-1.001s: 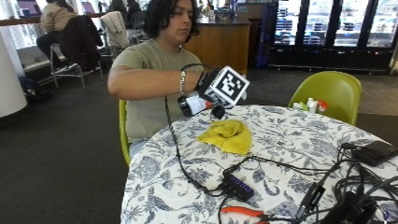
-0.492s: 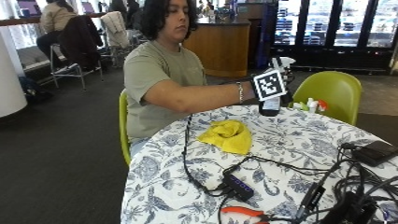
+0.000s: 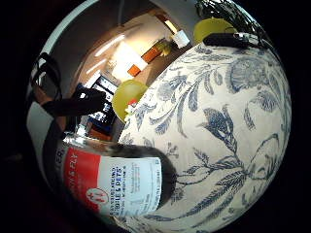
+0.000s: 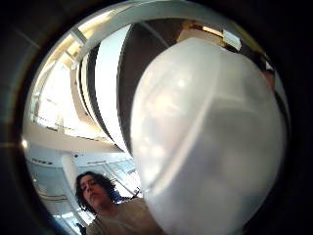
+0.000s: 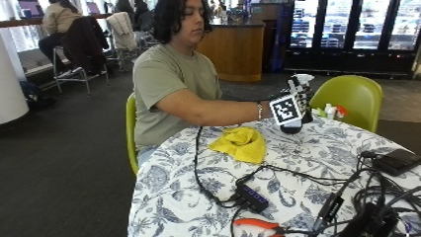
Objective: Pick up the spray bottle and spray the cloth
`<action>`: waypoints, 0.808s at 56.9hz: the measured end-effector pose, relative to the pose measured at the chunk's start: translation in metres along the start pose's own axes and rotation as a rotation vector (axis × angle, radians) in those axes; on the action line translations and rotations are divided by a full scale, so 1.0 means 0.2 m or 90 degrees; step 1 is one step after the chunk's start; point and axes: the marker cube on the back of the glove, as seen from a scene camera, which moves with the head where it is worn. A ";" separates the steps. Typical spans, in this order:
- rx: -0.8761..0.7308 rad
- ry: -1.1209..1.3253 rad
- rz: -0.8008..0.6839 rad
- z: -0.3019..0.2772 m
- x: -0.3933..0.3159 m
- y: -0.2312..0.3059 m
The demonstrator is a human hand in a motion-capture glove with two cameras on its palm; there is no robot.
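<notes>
soft yellow cloth [image 5: 240, 143], glossy paper-labelled spray bottle [image 3: 114, 187]

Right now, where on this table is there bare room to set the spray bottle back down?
Bare tablecloth lies between the yellow cloth and the spray bottle in the right hand, and past it toward the green chair. The near edge is crowded with cables and the black hub.

You are sitting in a café or canteen-style public room. Behind you stands a curved wooden service counter [image 5: 238, 49], and along the back wall runs a row of glass-door drinks fridges [image 5: 349, 29] with lit shelves. Lime-green moulded plastic chairs [image 5: 352, 98] ring your round surface, which wears a white tablecloth printed with blue flowers [image 5: 315, 158]. Farther back another person sits at a high window bar on a metal-legged stool [image 5: 75, 74], over dark grey carpet [image 5: 65, 173].
</notes>
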 end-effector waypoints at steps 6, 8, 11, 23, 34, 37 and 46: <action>-0.070 0.062 0.039 -0.03 0.05 0.05; -0.084 0.089 0.064 -0.05 0.05 0.05; -0.132 0.145 0.090 -0.12 0.03 0.08; -0.265 0.475 0.068 -0.56 -0.21 0.42; -0.394 0.582 0.046 -0.92 -0.38 0.87; -0.418 0.586 0.050 -0.99 -0.42 1.00; -0.414 0.591 0.093 -1.13 -0.50 1.30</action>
